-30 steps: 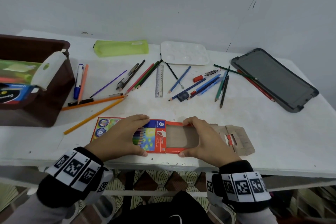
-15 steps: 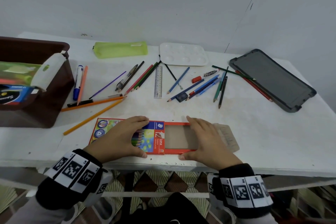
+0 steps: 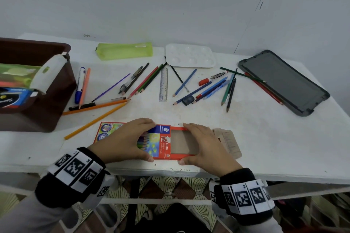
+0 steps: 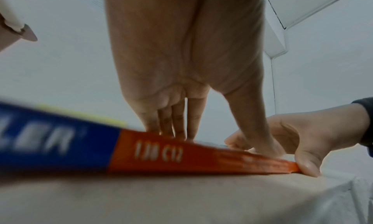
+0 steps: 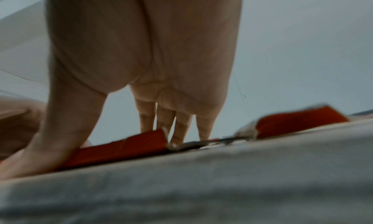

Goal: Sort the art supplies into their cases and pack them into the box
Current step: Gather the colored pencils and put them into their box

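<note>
Because the left hand (image 3: 125,139) and right hand (image 3: 203,144) both pinch the empty pencil case (image 3: 164,143) by its edges near the surface (image 3: 265,138) edge, squeezing could bend it or knock it off.

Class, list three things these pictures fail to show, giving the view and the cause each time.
1. Head view: what fills the brown box; the picture's left edge cuts it off.
2. Head view: the middle of the pencil case; the left hand and right hand cover it.
3. Left wrist view: the print on the case's side; blurred.
</note>
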